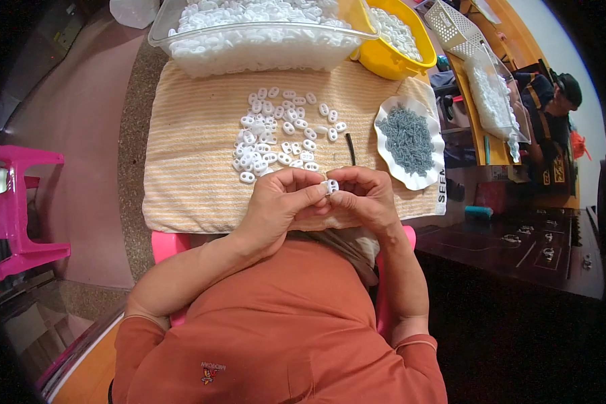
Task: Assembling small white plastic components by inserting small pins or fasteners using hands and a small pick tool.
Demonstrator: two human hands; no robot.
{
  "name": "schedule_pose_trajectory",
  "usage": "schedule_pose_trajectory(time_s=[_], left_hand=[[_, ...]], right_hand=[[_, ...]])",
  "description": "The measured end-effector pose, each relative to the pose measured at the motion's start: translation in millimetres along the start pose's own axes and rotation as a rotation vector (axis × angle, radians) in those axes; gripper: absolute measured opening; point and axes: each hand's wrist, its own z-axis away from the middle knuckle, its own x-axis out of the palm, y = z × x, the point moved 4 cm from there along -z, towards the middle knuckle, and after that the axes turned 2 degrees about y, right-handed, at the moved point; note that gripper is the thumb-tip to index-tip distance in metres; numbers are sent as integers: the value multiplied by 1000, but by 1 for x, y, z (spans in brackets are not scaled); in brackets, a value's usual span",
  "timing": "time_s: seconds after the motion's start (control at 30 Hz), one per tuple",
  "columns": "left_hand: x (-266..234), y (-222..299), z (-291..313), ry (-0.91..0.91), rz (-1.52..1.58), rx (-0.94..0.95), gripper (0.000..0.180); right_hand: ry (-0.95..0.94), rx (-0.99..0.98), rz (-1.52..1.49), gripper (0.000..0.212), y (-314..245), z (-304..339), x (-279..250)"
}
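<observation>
Between the fingertips of both hands is a small white oval plastic piece with two holes [332, 185], held just over the towel's near edge. My left hand [286, 202] pinches it from one side, and my right hand [365, 200] closes on it from the other with thumb and forefinger. Many like pieces lie in a loose heap [259, 138] beyond my left hand. A short black stick [351, 148] rests on the towel past my right hand. To its right, a white wavy-rimmed plate [439, 149] bears a pile of small grey spring-like parts [407, 138].
A clear bin [262, 32] full of white pieces and a yellow basin [392, 66] stand at the striped towel's [195, 155] far side. A pink stool [37, 215] is at left. Far right, a person [549, 101] sits by another clear bin [495, 94].
</observation>
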Motion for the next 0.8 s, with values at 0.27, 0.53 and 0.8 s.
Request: schedule_pose_trajectory(time_s=[0.27,0.53,0.8], left_hand=[[4,2,1,-16,51,-15,16],[4,2,0,-76,99,-90,15],[7,2,-1,-141,134,-126,14]], right_hand=[[19,17,-63,30,-1,1,-1],[40,30,-147,31,1,3,0],[-9,-162,-51,30,-1,-2,0]])
